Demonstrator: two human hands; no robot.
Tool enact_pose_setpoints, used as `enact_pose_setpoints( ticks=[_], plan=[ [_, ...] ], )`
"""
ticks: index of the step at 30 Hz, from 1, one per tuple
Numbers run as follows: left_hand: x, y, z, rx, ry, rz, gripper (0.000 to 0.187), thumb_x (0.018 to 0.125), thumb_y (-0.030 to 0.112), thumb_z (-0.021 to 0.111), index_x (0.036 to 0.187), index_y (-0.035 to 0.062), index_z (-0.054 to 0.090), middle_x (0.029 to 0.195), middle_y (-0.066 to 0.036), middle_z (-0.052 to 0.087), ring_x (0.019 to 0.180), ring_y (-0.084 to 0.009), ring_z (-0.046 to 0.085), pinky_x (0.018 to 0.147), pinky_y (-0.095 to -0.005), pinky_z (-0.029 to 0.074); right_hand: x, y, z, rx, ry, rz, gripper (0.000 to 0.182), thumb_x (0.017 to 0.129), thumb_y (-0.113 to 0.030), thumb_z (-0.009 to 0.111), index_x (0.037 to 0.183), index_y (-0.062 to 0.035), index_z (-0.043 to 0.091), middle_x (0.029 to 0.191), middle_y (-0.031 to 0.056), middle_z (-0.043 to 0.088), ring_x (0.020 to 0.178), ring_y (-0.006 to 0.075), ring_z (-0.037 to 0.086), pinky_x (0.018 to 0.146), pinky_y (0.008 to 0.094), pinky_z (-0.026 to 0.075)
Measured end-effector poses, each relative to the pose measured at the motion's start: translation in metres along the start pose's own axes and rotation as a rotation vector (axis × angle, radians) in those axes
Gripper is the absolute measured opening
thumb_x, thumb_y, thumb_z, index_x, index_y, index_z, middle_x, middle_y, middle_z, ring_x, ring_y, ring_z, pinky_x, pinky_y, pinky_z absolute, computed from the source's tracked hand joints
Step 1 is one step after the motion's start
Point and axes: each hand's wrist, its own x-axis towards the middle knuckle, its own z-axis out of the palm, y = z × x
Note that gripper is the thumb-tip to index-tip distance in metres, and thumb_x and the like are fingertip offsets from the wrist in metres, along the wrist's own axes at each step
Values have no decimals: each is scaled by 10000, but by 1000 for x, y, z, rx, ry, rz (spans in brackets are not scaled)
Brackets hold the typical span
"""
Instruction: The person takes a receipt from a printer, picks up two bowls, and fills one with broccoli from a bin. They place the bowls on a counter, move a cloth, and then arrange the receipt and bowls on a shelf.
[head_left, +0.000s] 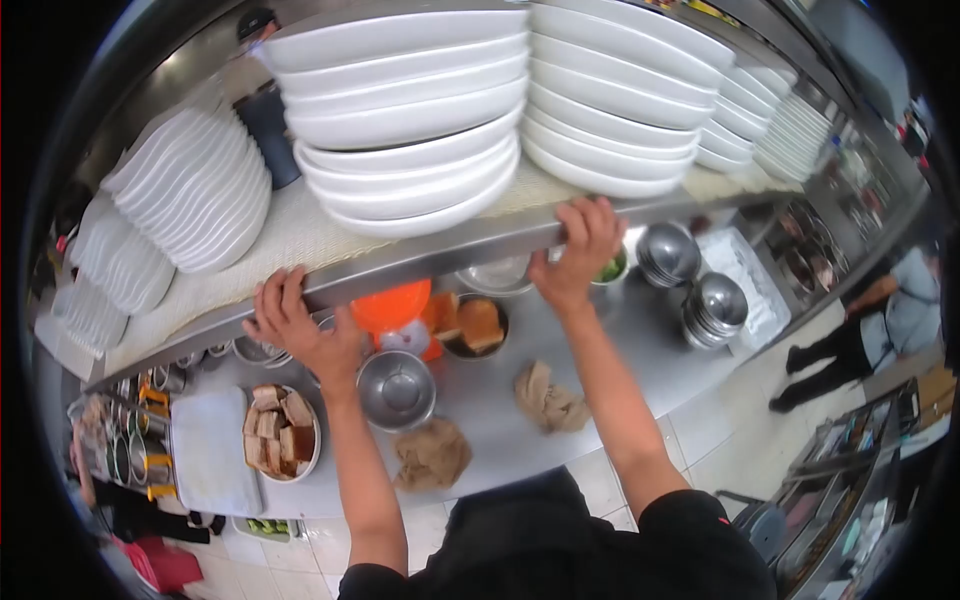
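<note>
My left hand (305, 330) rests against the metal shelf edge (420, 262), fingers spread over it and thumb apart. Farther right, my right hand (582, 255) lies on the same edge, its fingertips over the top and its thumb standing off. Neither hand holds a loose object. Directly above them, white dishes stand in tall stacks, one at the centre left (410, 125) and another at the centre right (620, 100). Below the left hand is a steel bowl (397, 388). Beneath the shelf, an orange container (392, 306) and a pan with browned bread (480, 322) are partly hidden.
Two crumpled brown cloths (433, 455) (550, 398) lie on the steel counter (490, 400). A bowl of browned bread-like chunks (280, 432) and a white board (215, 450) stand left. Stacked steel bowls (715, 310) stand right. Other people (890, 310) are in the kitchen.
</note>
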Motion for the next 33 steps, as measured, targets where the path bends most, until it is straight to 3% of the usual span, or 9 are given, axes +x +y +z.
enact_pose_setpoints(
  ticks=[8,19,24,33],
  plan=[
    [-2,-2,-1,45,-30,6,559,660,148,605,1213,124,530,1257,-71,489,1280,-306,356,1077,-571,62,-8,7,8,-13,46,17,587,551,-91,605,1122,-204,530,1197,51,497,1256,290,386,1101,495,101],
    [2,1,-9,61,-49,68,595,632,129,585,1222,108,514,1250,-91,494,1268,-304,371,1073,-550,76,-9,5,6,8,19,39,667,562,-156,594,1218,-189,472,1244,77,464,1276,327,374,1098,534,124],
    [1,-3,-9,83,-57,100,602,622,117,583,1220,98,519,1260,-90,491,1253,-306,393,1073,-557,69,-4,-3,-10,52,-76,106,633,612,-118,598,1229,-178,468,1245,89,464,1292,312,363,1090,550,127],
    [-6,-7,7,232,36,68,599,629,103,597,1221,110,509,1281,-78,496,1276,-298,399,1067,-568,119,25,9,-77,287,-511,72,757,681,-86,623,1390,-131,364,1360,113,407,1348,322,283,1092,554,150]
  ],
)
